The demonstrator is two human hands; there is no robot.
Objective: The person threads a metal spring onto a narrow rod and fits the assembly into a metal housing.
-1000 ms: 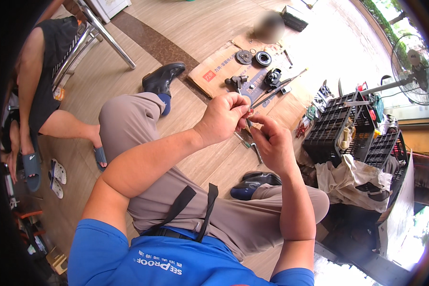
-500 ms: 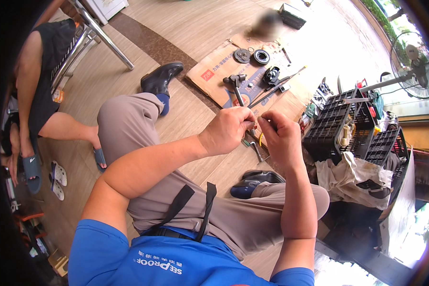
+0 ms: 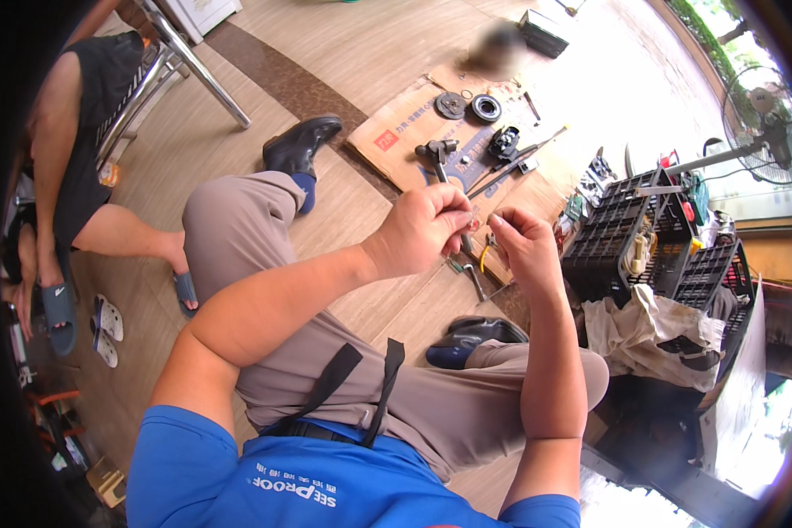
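Observation:
In front of my knees both hands are raised close together. My left hand (image 3: 421, 231) is closed, thumb pressed to the fingers, and a small reddish bit (image 3: 474, 225) shows at its fingertips, too tiny to name. A short gap away, my right hand (image 3: 528, 250) is pinched, thumb against forefinger; whatever it holds is too small to make out. Beyond the left hand a hammer (image 3: 437, 151) lies on a flattened cardboard sheet (image 3: 383, 132), its handle partly hidden by that hand. Yellow-handled pliers (image 3: 485, 253) and a metal tool (image 3: 475, 280) lie below, between the hands.
Round metal parts (image 3: 485, 107), a black part (image 3: 503, 143) and thin rods sit on the cardboard. To the right stand black plastic crates (image 3: 614, 224) with a cloth (image 3: 656, 333), and a fan (image 3: 763, 123). Another person's leg (image 3: 128, 233) and a metal-legged chair (image 3: 204, 66) are at left.
My right hand has turned slightly and its fingertips have opened out a little from the curled pose. My left hand stays nearly in place, a touch lower. The view has shifted slightly.

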